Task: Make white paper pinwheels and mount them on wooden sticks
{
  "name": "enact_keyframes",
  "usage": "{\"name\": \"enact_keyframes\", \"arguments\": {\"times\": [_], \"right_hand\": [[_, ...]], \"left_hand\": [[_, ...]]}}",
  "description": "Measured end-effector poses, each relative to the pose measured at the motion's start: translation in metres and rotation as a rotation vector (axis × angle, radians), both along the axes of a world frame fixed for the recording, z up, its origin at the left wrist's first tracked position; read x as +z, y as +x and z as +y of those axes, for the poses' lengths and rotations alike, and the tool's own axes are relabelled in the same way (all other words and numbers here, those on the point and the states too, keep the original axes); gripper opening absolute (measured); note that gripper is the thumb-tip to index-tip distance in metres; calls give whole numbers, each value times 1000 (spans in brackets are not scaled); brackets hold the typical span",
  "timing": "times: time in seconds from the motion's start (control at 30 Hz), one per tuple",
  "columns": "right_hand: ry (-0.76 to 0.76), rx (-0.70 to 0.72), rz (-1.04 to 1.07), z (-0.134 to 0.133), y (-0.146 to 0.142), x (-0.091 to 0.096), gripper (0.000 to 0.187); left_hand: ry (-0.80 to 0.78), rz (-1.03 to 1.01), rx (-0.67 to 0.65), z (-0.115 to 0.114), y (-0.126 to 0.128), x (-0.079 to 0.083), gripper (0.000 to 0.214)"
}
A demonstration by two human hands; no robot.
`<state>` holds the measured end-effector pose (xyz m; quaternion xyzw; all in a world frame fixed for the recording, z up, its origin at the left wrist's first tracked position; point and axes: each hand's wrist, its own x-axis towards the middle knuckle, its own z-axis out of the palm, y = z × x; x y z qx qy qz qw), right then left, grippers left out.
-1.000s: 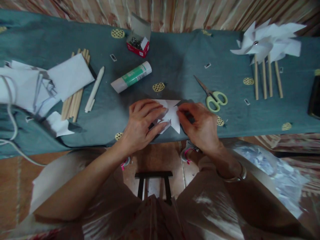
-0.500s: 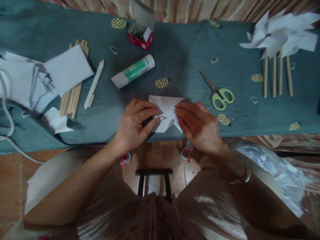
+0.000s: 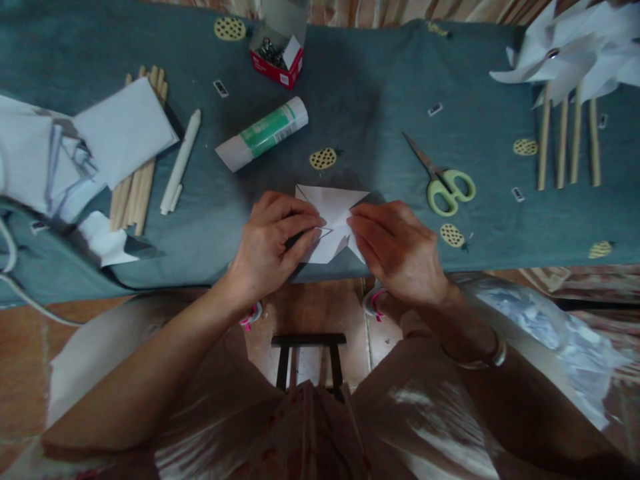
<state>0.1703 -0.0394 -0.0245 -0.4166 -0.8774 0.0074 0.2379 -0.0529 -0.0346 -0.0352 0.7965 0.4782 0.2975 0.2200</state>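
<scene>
A white paper square with slits cut in from its corners [image 3: 333, 200] lies near the table's front edge, between my hands. My left hand [image 3: 275, 240] pinches its left side, thumb and fingertips close together by a cut edge. On the opposite side my right hand [image 3: 397, 247] has its fingers closed on the paper's right part. Fingers cover both side edges of the sheet. Green-handled scissors [image 3: 443, 183] rest to the right of my right hand, blades pointing away. Beyond the paper lies a white and green glue stick [image 3: 265, 133].
A red box of metal pins [image 3: 277, 67] stands open at the back. On the left are a white pen [image 3: 181, 163], wooden sticks [image 3: 133, 200] and stacked paper [image 3: 125, 133]. Several paper pinwheels [image 3: 570, 57] lie far right. A bag of paper scraps [image 3: 540, 327] hangs below right.
The camera view has shifted slightly, so table items appear a little displaced. My left thumb and fingertips have moved slightly on the paper; both hands keep their hold.
</scene>
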Motion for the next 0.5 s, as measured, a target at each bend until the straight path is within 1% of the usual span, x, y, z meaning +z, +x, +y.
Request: {"name": "enact_keyframes", "arguments": {"times": [0.1, 0.27, 0.5], "right_hand": [[6, 20, 2, 0, -1, 1, 19], [-22, 16, 1, -1, -1, 1, 22], [-31, 29, 13, 0, -2, 1, 20]], "left_hand": [[5, -10, 7, 0, 0, 0, 18], [-2, -4, 17, 2, -2, -2, 17], [-6, -45, 35, 5, -3, -4, 17]]}}
